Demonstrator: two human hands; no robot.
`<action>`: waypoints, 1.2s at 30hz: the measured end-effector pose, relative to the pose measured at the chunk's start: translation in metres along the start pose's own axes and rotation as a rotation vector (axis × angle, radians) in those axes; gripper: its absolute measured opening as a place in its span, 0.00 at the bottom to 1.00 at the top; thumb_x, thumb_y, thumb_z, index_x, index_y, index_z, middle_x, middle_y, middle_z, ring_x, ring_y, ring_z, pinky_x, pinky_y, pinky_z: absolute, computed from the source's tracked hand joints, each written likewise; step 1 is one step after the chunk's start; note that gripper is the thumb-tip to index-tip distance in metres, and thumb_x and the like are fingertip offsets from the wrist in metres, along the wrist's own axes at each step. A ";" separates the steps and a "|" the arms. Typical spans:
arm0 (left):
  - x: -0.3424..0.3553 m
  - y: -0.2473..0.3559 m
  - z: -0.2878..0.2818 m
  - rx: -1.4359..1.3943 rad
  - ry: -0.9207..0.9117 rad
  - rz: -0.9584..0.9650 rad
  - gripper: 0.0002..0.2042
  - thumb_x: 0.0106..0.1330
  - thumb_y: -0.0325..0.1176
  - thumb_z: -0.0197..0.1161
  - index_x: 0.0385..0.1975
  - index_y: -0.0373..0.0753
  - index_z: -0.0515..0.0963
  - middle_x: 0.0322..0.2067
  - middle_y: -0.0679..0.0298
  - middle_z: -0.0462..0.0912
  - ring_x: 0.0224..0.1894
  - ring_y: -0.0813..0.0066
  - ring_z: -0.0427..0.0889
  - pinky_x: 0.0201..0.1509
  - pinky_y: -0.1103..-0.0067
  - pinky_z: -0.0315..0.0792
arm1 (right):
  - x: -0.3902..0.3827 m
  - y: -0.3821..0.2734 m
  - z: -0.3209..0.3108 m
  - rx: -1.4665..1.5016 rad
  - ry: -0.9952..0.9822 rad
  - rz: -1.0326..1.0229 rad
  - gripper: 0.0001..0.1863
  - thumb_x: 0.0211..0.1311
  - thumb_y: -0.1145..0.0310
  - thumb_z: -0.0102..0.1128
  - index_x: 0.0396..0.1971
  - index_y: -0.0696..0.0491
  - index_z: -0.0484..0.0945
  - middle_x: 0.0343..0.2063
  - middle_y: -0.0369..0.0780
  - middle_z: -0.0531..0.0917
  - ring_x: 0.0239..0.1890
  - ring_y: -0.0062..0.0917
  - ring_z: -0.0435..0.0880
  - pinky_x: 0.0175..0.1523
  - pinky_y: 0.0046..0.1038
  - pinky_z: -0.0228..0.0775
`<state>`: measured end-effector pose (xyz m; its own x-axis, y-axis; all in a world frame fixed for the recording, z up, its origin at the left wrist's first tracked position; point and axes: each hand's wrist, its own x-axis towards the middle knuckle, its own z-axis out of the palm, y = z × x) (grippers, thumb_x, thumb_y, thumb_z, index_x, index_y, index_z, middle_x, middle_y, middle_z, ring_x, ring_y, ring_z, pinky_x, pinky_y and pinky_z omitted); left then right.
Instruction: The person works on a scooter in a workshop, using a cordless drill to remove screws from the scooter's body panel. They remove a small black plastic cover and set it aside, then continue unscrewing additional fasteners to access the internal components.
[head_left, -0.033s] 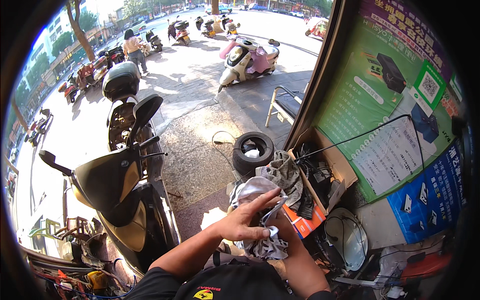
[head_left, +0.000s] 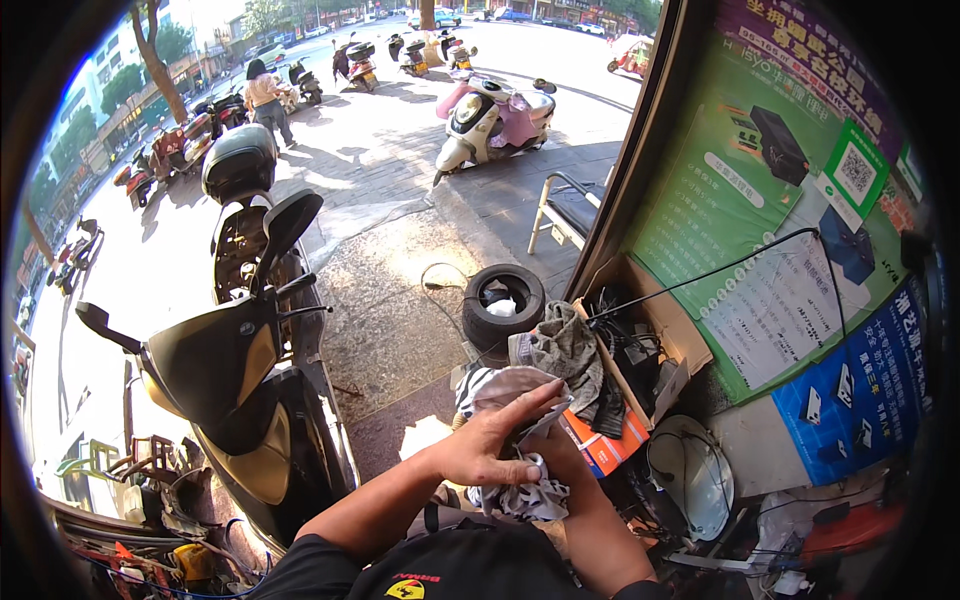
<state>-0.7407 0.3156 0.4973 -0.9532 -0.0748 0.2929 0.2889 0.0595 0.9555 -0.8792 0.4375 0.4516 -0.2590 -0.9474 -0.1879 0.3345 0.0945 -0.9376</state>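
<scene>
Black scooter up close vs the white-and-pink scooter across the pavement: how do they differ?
The black scooter with tan panels stands in shade right beside the person, seen from behind; the white-and-pink scooter stands far off in sunlight, its front facing the camera. The black scooter carries a dark top box at its far end; none shows on the white-and-pink scooter. Both are parked, riderless.

Sunlit paved street (head_left: 400, 150) lined with parked scooters (head_left: 495, 115); green poster (head_left: 740, 200) fixed to right-hand wall; tyre (head_left: 503, 305) laid on pavement.

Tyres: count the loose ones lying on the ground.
1. The tyre lies flat on the pavement beside the cardboard box, beyond the hands. Others may be hidden behind the clutter.
</scene>
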 end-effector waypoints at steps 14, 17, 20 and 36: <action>-0.002 0.017 -0.009 -0.208 0.072 0.034 0.49 0.54 0.41 0.70 0.72 0.40 0.46 0.70 0.46 0.50 0.71 0.55 0.53 0.63 0.66 0.65 | -0.006 -0.008 0.014 0.447 0.092 0.105 0.25 0.55 0.73 0.58 0.55 0.59 0.71 0.44 0.41 0.81 0.43 0.27 0.82 0.49 0.28 0.76; 0.003 0.013 -0.005 0.291 -0.012 0.154 0.45 0.52 0.50 0.67 0.68 0.33 0.56 0.71 0.42 0.45 0.73 0.48 0.48 0.72 0.61 0.43 | -0.004 -0.010 0.024 0.118 -0.056 -0.095 0.27 0.51 0.74 0.66 0.53 0.58 0.71 0.46 0.40 0.80 0.46 0.25 0.80 0.50 0.28 0.74; 0.004 0.007 -0.003 0.377 0.055 0.255 0.46 0.52 0.51 0.67 0.68 0.32 0.55 0.71 0.42 0.44 0.73 0.48 0.46 0.72 0.62 0.44 | 0.000 -0.010 0.035 0.032 0.010 -0.211 0.22 0.51 0.74 0.68 0.48 0.58 0.75 0.41 0.39 0.81 0.42 0.22 0.81 0.46 0.26 0.74; 0.015 -0.082 -0.019 -0.609 1.019 0.128 0.10 0.70 0.38 0.54 0.41 0.38 0.72 0.30 0.65 0.77 0.34 0.80 0.77 0.39 0.84 0.74 | 0.027 -0.005 0.084 -0.568 0.308 -0.676 0.15 0.54 0.70 0.67 0.40 0.60 0.78 0.32 0.41 0.82 0.32 0.25 0.81 0.37 0.29 0.73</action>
<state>-0.7774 0.2910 0.4244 -0.4847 -0.8745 0.0172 0.6338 -0.3376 0.6960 -0.8122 0.3861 0.4761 -0.4931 -0.7407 0.4563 -0.4469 -0.2343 -0.8634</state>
